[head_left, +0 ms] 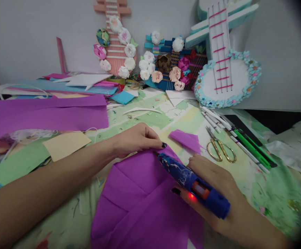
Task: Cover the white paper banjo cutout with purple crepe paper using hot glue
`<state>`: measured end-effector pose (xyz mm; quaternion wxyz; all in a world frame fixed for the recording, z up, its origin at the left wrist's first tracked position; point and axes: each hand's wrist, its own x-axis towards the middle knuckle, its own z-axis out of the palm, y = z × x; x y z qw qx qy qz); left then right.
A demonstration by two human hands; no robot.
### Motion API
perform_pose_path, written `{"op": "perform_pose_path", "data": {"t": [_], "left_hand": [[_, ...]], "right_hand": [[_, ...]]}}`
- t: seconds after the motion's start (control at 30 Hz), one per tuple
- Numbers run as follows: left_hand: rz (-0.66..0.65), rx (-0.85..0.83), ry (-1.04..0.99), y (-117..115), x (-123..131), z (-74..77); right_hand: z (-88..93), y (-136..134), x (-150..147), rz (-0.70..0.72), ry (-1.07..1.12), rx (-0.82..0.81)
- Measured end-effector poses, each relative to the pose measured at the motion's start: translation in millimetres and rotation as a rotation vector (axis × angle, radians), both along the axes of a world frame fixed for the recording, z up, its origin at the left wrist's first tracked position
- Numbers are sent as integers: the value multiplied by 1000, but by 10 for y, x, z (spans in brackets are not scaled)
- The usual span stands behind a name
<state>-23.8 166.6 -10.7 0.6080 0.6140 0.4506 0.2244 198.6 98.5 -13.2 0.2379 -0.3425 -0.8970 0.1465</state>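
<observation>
My right hand [219, 188] grips a blue glue gun [192, 181] with a lit red lamp, its nozzle pointing at the top edge of a folded purple paper [140, 197] lying in front of me. My left hand [137, 138] reaches across from the left, fingers curled, and pinches the paper's upper edge just beside the nozzle. A small purple scrap [185, 140] lies a little beyond the nozzle.
Gold-handled scissors [221, 148] and several pens and glue sticks [241, 138] lie to the right. A large purple sheet [46, 114], a yellow card [66, 145] and other coloured papers cover the left. Paper-flower guitar models [225, 62] lean against the back wall.
</observation>
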Motion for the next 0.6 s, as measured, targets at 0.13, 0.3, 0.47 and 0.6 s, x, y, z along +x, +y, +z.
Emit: {"op": "perform_pose_path", "data": {"t": [0.13, 0.3, 0.47, 0.6], "left_hand": [[-11, 29, 13, 1, -21, 12], [-19, 24, -5, 7, -39, 5], [-7, -15, -25, 17, -63, 4], [-8, -6, -12, 28, -91, 2]], "right_hand": [[8, -11, 13, -12, -11, -23], [6, -24, 59, -37, -19, -75], [-13, -23, 132, -68, -43, -97], [-15, -33, 172, -90, -48, -123]]}}
